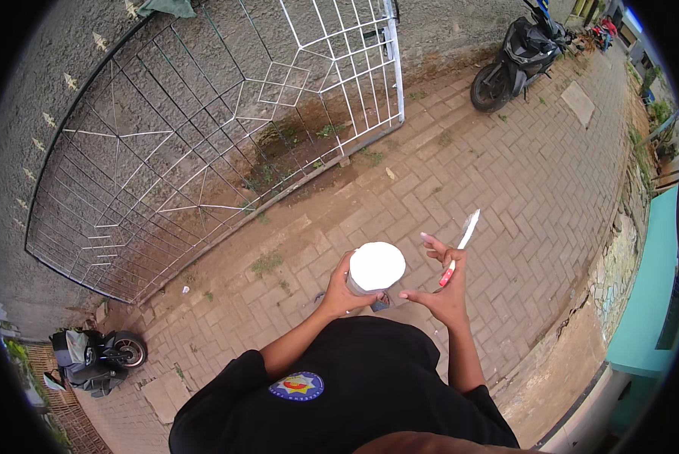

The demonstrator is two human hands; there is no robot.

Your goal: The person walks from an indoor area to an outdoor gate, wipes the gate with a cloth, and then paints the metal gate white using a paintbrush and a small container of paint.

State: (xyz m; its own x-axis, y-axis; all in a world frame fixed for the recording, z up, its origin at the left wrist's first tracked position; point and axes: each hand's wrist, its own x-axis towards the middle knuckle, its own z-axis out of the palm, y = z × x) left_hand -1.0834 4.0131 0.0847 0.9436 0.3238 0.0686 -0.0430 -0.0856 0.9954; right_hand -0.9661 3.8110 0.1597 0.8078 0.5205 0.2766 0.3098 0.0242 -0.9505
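My left hand (341,293) is wrapped around a round tub (377,267) whose top looks solid white; whether that is paint or a lid I cannot tell. To the right of the tub, my right hand (450,284) has a paintbrush (467,231) held between its fingers, white bristle end up and away, red handle end down. The thumb and index finger of that hand are spread towards the tub without touching it. Beyond both hands a metal gate (282,85) leans along the rough wall, its bars partly white and partly dark.
Herringbone paving (521,187) runs along the wall (447,34). One scooter (512,62) stands at the upper right, another (98,360) at the lower left. A broken concrete edge (600,295) and a turquoise wall (645,289) lie to the right.
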